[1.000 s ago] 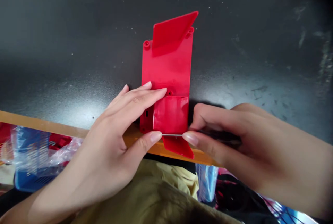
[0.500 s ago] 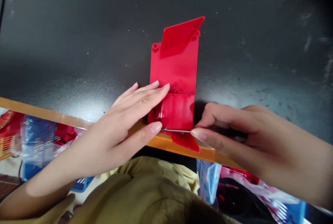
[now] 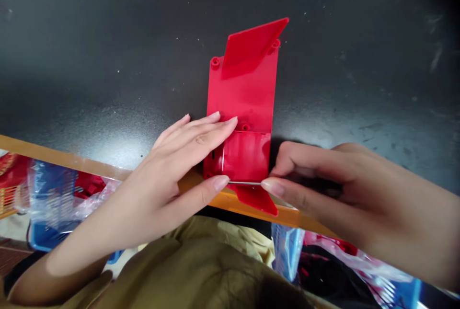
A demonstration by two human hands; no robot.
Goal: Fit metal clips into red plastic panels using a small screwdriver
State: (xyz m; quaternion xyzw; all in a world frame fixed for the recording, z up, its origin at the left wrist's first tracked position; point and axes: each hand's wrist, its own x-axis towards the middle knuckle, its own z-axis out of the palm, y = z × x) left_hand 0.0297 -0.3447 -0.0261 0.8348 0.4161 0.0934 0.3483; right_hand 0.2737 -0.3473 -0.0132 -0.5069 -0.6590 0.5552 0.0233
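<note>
A red plastic part (image 3: 241, 93), a flat panel with slanted flaps at both ends and small round posts, lies at the near edge of the table. My left hand (image 3: 179, 165) rests on its lower left side, fingers stretched over the box-like section and thumb at the near edge, bracing it. In my right hand (image 3: 316, 184), thumb and curled index finger pinch a thin straight metal tool (image 3: 246, 183), with something dark like a handle inside the palm. The tool lies along the part's near edge, its far end hidden at my left thumb.
The dark tabletop (image 3: 108, 36) carries small pale specks and ends in a wooden edge (image 3: 64, 155). Below it are a blue basket (image 3: 50, 194) with clear plastic and red pieces at left, and plastic bags (image 3: 359, 251) with another blue basket at right.
The metal tool and my left thumb sit slightly lower, and the thumb now covers the tool's far end. The red part looks marginally shifted; both hands keep nearly the same pose.
</note>
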